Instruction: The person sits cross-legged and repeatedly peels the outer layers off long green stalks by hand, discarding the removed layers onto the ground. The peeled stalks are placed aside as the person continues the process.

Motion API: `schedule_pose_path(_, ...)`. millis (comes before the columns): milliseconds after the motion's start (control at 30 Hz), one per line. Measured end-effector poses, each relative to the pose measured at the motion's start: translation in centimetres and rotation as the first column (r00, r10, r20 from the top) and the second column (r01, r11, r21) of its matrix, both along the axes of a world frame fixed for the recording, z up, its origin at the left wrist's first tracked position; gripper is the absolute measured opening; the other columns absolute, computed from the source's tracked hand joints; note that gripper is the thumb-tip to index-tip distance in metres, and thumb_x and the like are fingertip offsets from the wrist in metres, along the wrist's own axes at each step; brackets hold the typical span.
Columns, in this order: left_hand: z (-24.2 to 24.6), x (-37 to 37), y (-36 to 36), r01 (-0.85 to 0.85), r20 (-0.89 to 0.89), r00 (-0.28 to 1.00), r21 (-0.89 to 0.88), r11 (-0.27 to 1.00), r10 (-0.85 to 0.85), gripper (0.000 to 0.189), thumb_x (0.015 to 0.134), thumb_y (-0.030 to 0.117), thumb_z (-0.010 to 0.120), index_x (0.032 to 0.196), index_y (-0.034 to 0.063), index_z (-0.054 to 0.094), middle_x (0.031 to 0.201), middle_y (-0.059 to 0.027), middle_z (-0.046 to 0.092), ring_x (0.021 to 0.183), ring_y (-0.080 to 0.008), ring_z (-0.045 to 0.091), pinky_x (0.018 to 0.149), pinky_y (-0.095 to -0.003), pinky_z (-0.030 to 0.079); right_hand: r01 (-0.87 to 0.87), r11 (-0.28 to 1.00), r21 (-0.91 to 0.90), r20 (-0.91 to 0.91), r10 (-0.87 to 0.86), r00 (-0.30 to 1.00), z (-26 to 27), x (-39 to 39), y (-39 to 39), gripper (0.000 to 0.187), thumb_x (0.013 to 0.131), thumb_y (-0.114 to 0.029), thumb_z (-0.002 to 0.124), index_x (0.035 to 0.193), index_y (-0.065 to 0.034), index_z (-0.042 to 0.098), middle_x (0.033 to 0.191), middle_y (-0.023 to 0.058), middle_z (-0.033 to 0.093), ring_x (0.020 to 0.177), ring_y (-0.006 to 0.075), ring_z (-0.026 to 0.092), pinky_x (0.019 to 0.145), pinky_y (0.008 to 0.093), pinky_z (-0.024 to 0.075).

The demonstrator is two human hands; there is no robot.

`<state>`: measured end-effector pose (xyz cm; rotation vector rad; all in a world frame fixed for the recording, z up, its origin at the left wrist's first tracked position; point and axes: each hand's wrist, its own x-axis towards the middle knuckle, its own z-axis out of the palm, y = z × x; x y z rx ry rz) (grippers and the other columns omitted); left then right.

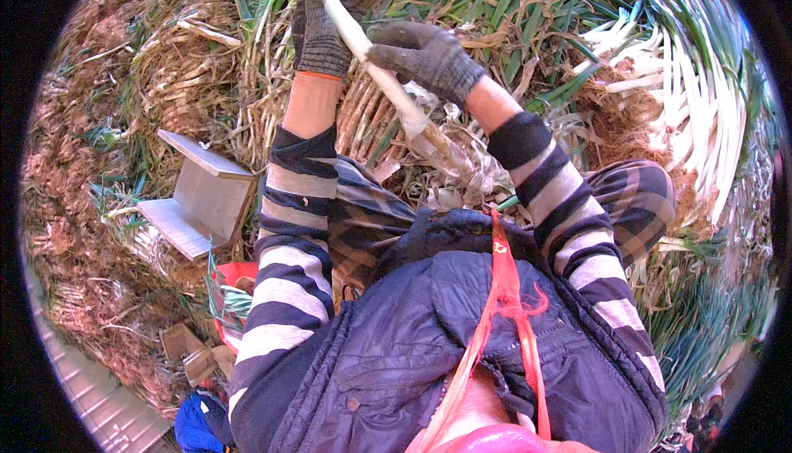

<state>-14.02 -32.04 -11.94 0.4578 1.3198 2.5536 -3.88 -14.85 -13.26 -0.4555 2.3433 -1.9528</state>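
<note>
A long green onion (pixel 352 35) slants between my hands, pale at its upper part, with brown outer layers and loose peeled skin around its lower end. My left hand (pixel 325 23), in a dark knit glove, grips the stalk near the top of the view. Against the same stalk, lower and to the right, rests my gloved right hand (pixel 427 57), its thumb along the stalk; its fingertips are partly hidden. Beneath the stalk lie unpeeled brown onion stalks (pixel 365 112) and shed dry skins (pixel 442 190) before my crossed legs.
Peeled white green onions (pixel 699 106) are piled at the right, roots towards me. Unpeeled bundles with brown roots (pixel 167 75) fill the left. A small wooden stand (pixel 204 196) is by my left knee, with a red bag (pixel 238 276) holding pale green ties behind it.
</note>
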Motion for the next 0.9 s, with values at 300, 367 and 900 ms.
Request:
schedule_pose_path(300, 0.4, 0.1, -0.5, 0.05, 0.044, 0.998, 0.116, 0.992, -0.055, 0.064, 0.075, 0.041, 0.066, 0.115, -0.0061, 0.052, 0.102, -0.0249, 0.064, 0.107, -0.0436, 0.057, 0.091, -0.0537, 0.049, 0.138, 0.924, -0.356, 0.119, -0.101, 0.988, -1.8, 3.5, 2.8, 0.029, 0.088, -0.025, 0.064, 0.108, -0.003, 0.064, 0.097, 0.0037, 0.066, 0.079, 0.0106, 0.059, 0.072, 0.0255, 0.0501)
schedule_pose_path(367, 0.4, -0.4, -0.8, -0.001, 0.039, 0.999, 0.119, 0.993, -0.004, 0.063, 0.075, 0.041, 0.065, 0.115, -0.0059, 0.053, 0.095, -0.0214, 0.066, 0.098, -0.0409, 0.06, 0.087, -0.0508, 0.051, 0.071, 0.997, -0.022, -0.008, -0.072, 0.997, -1.3, 2.8, 2.1, 0.027, 0.089, -0.024, 0.063, 0.108, -0.004, 0.064, 0.096, 0.004, 0.066, 0.084, 0.0119, 0.059, 0.076, 0.0272, 0.0493)
schedule_pose_path(900, -1.5, -8.1, -11.0, 0.253, -0.013, 0.967, 0.199, 0.947, -0.255, 0.056, 0.08, 0.046, 0.051, 0.116, 0.0041, 0.053, 0.069, 0.0008, 0.044, 0.053, -0.0153, 0.036, 0.05, -0.0325, 0.032, 0.039, 0.948, -0.317, 0.132, 0.003, 0.991, -0.4, 11.1, 6.6, 0.027, 0.095, -0.028, 0.054, 0.1, -0.0018, 0.053, 0.084, 0.0008, 0.05, 0.068, 0.0095, 0.045, 0.064, 0.0225, 0.0408)
